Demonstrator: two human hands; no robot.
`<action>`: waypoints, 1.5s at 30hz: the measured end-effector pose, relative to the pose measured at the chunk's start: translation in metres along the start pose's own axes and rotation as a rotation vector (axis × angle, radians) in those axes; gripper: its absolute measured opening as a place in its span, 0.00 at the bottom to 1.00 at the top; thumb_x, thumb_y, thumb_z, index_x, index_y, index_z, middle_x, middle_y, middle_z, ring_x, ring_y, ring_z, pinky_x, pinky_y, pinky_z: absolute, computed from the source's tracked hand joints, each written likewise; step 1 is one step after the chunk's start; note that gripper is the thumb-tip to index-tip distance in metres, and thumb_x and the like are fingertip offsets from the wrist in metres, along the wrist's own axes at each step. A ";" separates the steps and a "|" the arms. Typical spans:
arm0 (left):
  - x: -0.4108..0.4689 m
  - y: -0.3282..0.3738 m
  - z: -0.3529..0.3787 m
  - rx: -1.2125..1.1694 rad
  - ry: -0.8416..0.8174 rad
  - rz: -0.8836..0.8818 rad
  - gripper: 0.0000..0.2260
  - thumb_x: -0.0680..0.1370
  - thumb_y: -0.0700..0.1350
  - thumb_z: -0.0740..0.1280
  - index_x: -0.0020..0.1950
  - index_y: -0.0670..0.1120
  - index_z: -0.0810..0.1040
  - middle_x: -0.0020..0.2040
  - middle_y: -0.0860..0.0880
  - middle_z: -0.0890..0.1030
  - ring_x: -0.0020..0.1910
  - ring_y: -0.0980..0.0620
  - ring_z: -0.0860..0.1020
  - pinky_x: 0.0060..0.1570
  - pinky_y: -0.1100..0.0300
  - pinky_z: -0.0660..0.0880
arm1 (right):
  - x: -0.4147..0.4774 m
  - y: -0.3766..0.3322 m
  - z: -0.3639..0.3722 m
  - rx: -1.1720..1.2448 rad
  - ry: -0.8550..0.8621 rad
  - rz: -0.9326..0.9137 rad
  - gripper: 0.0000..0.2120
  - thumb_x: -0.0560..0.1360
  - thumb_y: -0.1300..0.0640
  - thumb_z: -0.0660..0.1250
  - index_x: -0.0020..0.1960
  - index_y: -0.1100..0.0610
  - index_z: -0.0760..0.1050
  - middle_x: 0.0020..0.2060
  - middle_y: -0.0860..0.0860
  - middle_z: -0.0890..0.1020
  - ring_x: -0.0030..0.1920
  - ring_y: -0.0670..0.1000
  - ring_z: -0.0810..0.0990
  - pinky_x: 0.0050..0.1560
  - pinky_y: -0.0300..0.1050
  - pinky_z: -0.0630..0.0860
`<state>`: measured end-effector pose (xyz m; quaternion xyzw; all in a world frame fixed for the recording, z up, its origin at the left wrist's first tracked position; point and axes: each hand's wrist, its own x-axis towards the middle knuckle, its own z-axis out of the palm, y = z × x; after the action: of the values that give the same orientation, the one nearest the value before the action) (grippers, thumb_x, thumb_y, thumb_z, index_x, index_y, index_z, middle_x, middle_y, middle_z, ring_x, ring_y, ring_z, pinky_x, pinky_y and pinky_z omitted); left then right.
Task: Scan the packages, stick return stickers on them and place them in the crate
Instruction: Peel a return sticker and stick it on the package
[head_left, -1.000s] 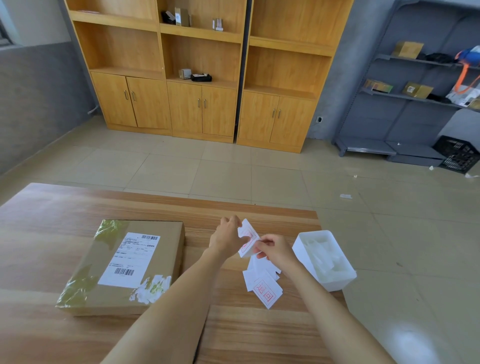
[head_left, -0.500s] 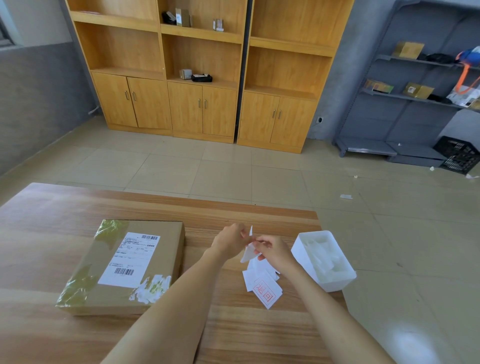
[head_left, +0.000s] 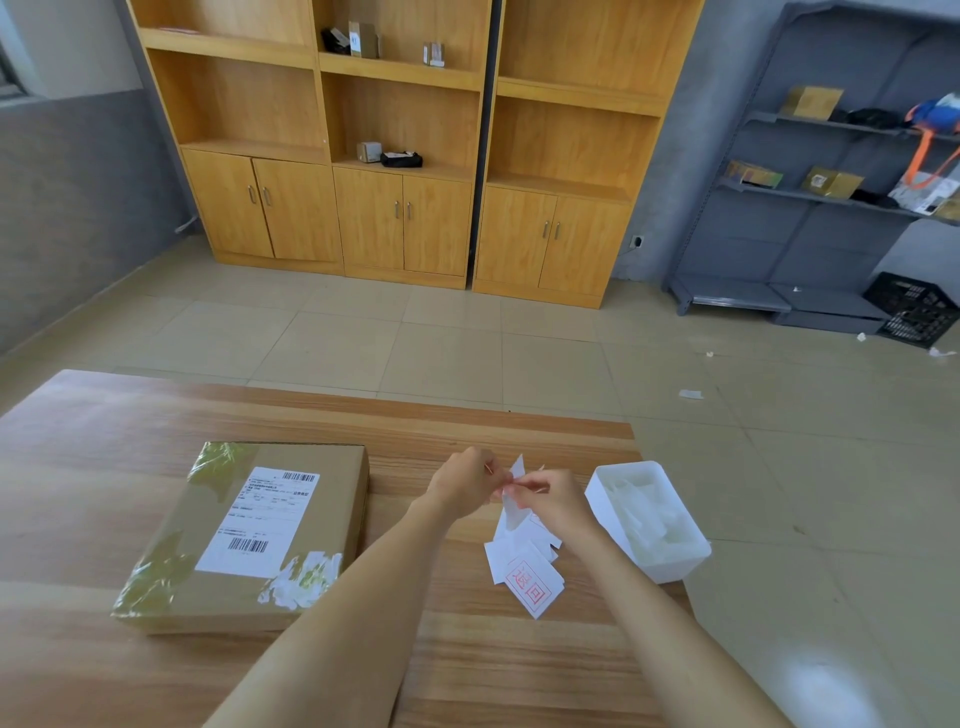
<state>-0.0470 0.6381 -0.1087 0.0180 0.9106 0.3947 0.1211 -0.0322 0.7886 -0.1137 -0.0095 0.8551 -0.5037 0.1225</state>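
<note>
A flat brown cardboard package with a white barcode label lies on the wooden table, left of my arms. My left hand and my right hand meet above the table, both pinching one small white return sticker held edge-on between the fingertips. Below them a loose pile of return stickers with red print rests on the table. A black crate stands on the floor at the far right.
A white plastic tray with crumpled white backing scraps sits at the table's right edge, beside my right hand. Wooden cabinets line the back wall. Grey metal shelves with boxes stand at right. Paper scraps lie on the tiled floor.
The sticker faced me a second ago; it is turned edge-on now, and both hands have closed in on it. The package and the pile have not moved.
</note>
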 end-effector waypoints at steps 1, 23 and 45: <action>0.000 0.000 0.000 0.003 0.002 0.003 0.10 0.78 0.49 0.65 0.43 0.44 0.78 0.44 0.44 0.85 0.38 0.50 0.79 0.43 0.57 0.74 | 0.000 0.000 0.000 0.002 -0.002 0.002 0.05 0.75 0.58 0.69 0.48 0.54 0.83 0.39 0.46 0.83 0.44 0.47 0.79 0.45 0.38 0.71; 0.000 0.002 0.003 -0.005 -0.006 0.023 0.11 0.78 0.46 0.63 0.46 0.40 0.80 0.44 0.44 0.84 0.40 0.49 0.79 0.42 0.57 0.74 | 0.005 0.004 0.000 -0.013 0.067 0.053 0.05 0.74 0.52 0.69 0.42 0.52 0.80 0.39 0.50 0.82 0.45 0.48 0.80 0.45 0.41 0.71; 0.006 -0.001 0.001 0.048 -0.025 0.022 0.09 0.79 0.43 0.61 0.43 0.43 0.78 0.44 0.48 0.85 0.38 0.52 0.78 0.45 0.56 0.76 | 0.012 0.006 0.002 0.021 0.056 0.053 0.04 0.74 0.54 0.70 0.42 0.52 0.82 0.41 0.46 0.82 0.46 0.46 0.79 0.43 0.39 0.71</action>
<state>-0.0528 0.6389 -0.1108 0.0359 0.9179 0.3740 0.1277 -0.0429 0.7884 -0.1222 0.0283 0.8527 -0.5095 0.1120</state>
